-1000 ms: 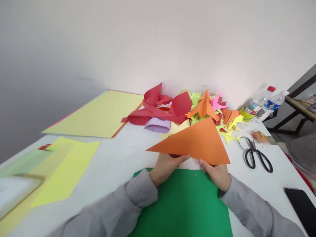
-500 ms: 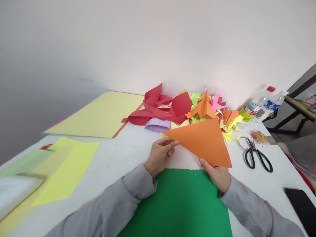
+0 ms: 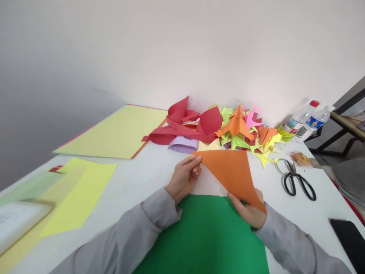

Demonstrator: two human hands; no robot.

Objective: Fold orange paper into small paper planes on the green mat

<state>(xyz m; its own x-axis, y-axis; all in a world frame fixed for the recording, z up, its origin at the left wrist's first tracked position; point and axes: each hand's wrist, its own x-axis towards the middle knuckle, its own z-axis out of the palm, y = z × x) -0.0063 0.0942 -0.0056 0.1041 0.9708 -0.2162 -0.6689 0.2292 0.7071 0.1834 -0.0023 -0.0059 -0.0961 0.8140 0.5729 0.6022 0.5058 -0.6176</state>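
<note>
An orange paper triangle (image 3: 230, 171) is held above the white table, just beyond a green sheet (image 3: 211, 236). My left hand (image 3: 184, 177) pinches its left corner between thumb and fingers. My right hand (image 3: 248, 211) grips its lower right corner, partly hidden under the paper. Both arms wear grey sleeves and rest over the green sheet.
A heap of folded paper figures and red scraps (image 3: 216, 127) lies by the wall. Black scissors (image 3: 296, 179) sit to the right, two plastic bottles (image 3: 305, 120) beyond them. Yellow sheets (image 3: 119, 131) lie at the left; a dark phone (image 3: 349, 238) at the right edge.
The orange triangle has turned and dropped toward the table. My left hand moved from under its lower edge to its left corner; my right hand slid lower with its corner.
</note>
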